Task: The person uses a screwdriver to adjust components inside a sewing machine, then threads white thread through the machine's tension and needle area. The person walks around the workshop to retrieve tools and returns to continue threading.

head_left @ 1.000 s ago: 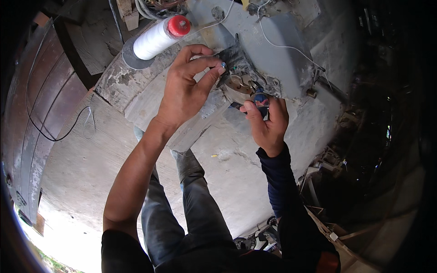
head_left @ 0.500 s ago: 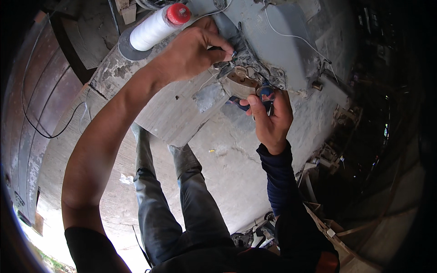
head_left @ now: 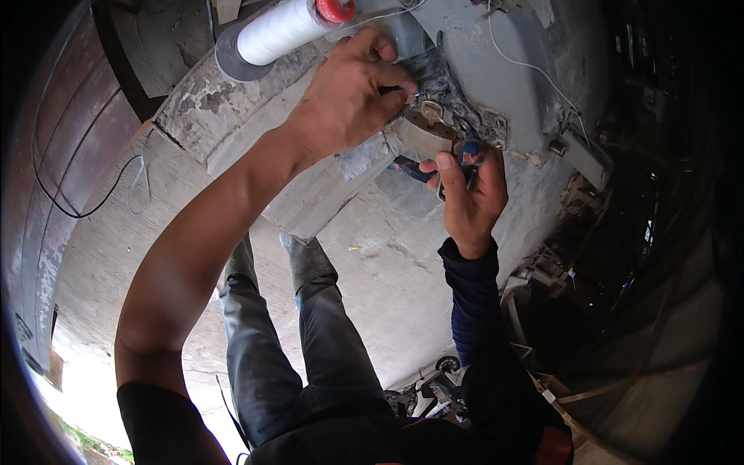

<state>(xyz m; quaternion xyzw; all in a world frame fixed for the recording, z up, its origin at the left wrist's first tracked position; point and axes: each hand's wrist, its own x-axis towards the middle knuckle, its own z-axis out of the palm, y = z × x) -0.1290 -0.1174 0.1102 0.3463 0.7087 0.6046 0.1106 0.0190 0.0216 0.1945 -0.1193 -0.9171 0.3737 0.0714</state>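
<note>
Of my two hands, the left hand (head_left: 349, 93) is nearly closed, its thumb and forefinger pinching a small thing (head_left: 419, 94), too tiny to recognise. My right hand (head_left: 474, 190) curls around a blue-handled tool (head_left: 471, 151), beside a pale rounded block (head_left: 418, 141) at the counter (head_left: 318, 198). Farther left, a spool (head_left: 280, 32) of white thread stands on a round dark base (head_left: 232, 60).

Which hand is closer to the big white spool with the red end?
Left. The left hand is just below and right of the spool; the right hand is farther away, lower and further right.
</note>
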